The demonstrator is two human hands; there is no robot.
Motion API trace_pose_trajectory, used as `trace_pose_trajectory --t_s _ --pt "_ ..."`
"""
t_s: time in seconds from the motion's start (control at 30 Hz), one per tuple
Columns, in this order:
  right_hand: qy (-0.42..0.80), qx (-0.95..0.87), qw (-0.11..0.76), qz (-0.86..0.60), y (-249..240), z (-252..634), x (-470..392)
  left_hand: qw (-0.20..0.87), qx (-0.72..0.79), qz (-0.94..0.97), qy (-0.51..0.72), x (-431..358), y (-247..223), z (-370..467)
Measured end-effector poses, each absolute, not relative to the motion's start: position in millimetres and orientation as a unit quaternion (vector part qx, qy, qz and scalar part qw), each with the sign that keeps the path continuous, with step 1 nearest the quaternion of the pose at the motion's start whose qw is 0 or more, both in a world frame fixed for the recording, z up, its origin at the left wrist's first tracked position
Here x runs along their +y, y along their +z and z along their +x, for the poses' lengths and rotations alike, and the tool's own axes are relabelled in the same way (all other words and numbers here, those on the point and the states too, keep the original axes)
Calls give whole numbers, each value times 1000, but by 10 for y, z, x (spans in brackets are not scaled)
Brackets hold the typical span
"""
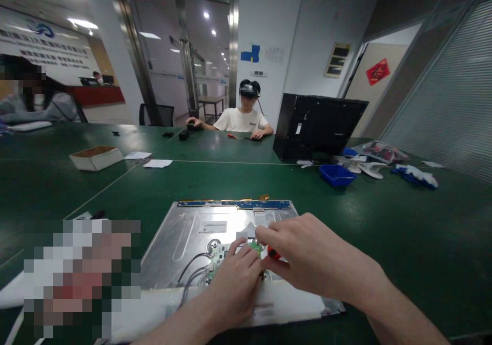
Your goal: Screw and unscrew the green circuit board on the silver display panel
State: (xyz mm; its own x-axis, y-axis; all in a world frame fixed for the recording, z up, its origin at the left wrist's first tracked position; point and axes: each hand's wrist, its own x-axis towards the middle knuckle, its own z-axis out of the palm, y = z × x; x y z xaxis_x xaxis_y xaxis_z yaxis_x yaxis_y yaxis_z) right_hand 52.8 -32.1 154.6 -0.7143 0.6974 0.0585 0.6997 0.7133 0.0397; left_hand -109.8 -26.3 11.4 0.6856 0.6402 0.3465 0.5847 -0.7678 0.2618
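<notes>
A metal-backed display panel lies flat on the table in front of me, with a blue circuit strip along its far edge. A small green circuit board sits on its middle, with dark cables running off to the left. My left hand is bent over this board, its fingers pressed on it. My right hand is closed around a red and black screwdriver handle above the board's right side. The fingers hide the screwdriver's tip and much of the board.
A monitor stands at the back right, near a blue tray and gloves. An open box and papers lie back left. A blurred-out patch covers the near left. One person sits opposite, another far left.
</notes>
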Motion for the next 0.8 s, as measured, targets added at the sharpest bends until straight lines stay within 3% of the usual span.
trace_pose_trajectory --t_s 0.8 --pt "-17 -934 0 -357 1601 612 -270 87 344 913 199 -267 136 -1088"
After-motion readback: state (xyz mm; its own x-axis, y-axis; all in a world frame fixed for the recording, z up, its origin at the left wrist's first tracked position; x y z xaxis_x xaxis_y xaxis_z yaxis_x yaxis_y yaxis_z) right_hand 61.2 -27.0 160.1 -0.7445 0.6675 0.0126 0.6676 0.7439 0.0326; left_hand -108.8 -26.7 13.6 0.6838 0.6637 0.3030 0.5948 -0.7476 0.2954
